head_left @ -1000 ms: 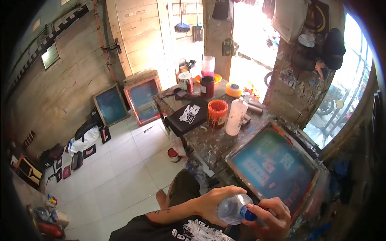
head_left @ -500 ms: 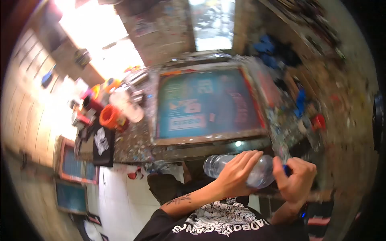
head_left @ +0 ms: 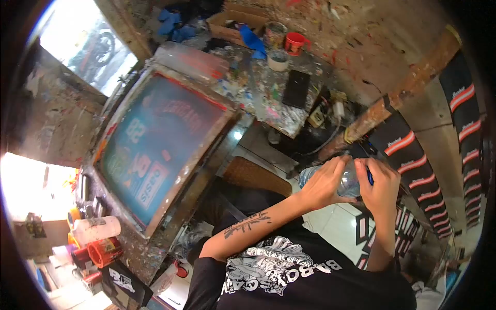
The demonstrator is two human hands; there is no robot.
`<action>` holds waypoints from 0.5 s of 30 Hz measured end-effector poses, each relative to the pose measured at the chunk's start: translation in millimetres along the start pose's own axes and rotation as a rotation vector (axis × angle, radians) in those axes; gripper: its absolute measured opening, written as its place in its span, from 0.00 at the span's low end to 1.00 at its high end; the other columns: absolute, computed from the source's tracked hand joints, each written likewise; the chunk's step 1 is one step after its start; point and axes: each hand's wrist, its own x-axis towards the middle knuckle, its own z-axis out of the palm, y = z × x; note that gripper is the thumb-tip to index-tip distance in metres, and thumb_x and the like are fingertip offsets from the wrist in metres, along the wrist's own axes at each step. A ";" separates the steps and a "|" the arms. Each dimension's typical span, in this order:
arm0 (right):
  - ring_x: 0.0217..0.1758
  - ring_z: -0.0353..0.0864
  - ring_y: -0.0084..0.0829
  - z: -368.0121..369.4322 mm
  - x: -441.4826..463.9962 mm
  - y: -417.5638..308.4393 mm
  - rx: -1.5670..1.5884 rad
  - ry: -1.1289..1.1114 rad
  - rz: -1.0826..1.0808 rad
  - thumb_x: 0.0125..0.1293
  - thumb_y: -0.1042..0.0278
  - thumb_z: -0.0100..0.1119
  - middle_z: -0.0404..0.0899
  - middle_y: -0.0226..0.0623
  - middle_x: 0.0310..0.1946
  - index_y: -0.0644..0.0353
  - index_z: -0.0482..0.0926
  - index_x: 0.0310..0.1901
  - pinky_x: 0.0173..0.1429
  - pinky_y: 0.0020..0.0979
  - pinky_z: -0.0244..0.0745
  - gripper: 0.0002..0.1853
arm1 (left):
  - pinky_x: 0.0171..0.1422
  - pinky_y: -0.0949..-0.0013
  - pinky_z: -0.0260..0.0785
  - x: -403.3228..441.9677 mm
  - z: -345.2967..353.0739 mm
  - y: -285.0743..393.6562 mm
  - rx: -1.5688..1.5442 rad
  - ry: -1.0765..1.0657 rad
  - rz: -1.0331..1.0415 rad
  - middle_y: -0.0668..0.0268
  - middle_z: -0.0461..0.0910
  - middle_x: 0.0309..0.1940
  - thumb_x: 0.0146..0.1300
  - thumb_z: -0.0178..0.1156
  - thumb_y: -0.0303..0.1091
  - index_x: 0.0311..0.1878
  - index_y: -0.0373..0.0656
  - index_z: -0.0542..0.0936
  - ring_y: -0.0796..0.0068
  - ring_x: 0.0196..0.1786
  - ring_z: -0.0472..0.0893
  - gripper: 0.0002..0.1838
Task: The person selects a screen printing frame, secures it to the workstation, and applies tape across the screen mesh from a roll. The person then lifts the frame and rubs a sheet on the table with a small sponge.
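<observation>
A clear plastic water bottle [head_left: 349, 185] lies sideways in front of my chest, its base to the left and its neck to the right. My left hand [head_left: 325, 182] wraps round the body of the bottle and covers its middle. At the neck end my right hand [head_left: 381, 185] is closed around the blue bottle cap [head_left: 370, 177], with only a strip of blue showing between the fingers. Whether the cap is still on the neck I cannot tell.
A framed printing screen [head_left: 165, 132] rests on the paint-stained workbench [head_left: 281, 116] to the left. A red mug [head_left: 295, 44], a black phone [head_left: 296, 89] and a cardboard box [head_left: 235, 23] are farther back. Printed black pieces [head_left: 405, 155] hang at right; paint jars [head_left: 103, 251] stand lower left.
My view has swung to the right, bringing the phone and hanging black pieces into sight. Both hands stay on the bottle and its cap, turned along with my body.
</observation>
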 end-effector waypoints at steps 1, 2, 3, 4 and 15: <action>0.23 0.80 0.43 -3.0 -6.7 1.6 -0.029 -0.080 0.094 0.65 0.60 0.64 0.80 0.41 0.23 0.60 0.78 0.27 0.27 0.40 0.70 0.13 | 0.63 0.53 0.68 -3.1 11.6 -2.9 -0.026 -0.007 0.001 0.45 0.70 0.56 0.37 0.81 0.42 0.63 0.28 0.62 0.42 0.58 0.72 0.52; 0.24 0.81 0.45 -4.2 -13.5 3.1 -0.054 -0.158 0.190 0.67 0.58 0.62 0.82 0.43 0.24 0.60 0.78 0.28 0.28 0.41 0.72 0.15 | 0.63 0.53 0.68 -7.9 22.1 -4.8 -0.045 -0.079 -0.045 0.45 0.70 0.56 0.37 0.81 0.43 0.63 0.28 0.62 0.42 0.58 0.72 0.53; 0.24 0.81 0.45 -2.2 -23.1 9.6 -0.066 -0.166 0.206 0.67 0.58 0.62 0.82 0.43 0.24 0.60 0.78 0.28 0.28 0.41 0.72 0.15 | 0.63 0.53 0.68 -12.8 31.1 -7.8 -0.060 -0.154 -0.091 0.45 0.70 0.56 0.36 0.81 0.44 0.63 0.27 0.62 0.41 0.58 0.72 0.54; 0.24 0.82 0.45 2.4 -35.1 19.6 -0.105 -0.251 0.249 0.68 0.55 0.60 0.82 0.44 0.23 0.60 0.79 0.28 0.29 0.42 0.73 0.17 | 0.64 0.55 0.68 -15.8 34.4 -10.5 -0.044 -0.207 -0.076 0.45 0.70 0.57 0.39 0.80 0.46 0.63 0.27 0.61 0.43 0.59 0.73 0.53; 0.29 0.85 0.51 218.7 -168.3 93.8 -0.183 -0.652 0.518 0.69 0.49 0.54 0.83 0.51 0.24 0.58 0.83 0.27 0.37 0.48 0.80 0.22 | 0.68 0.56 0.67 -55.2 -98.8 -37.9 0.235 -0.287 -0.423 0.48 0.74 0.60 0.59 0.70 0.44 0.62 0.36 0.73 0.50 0.63 0.74 0.32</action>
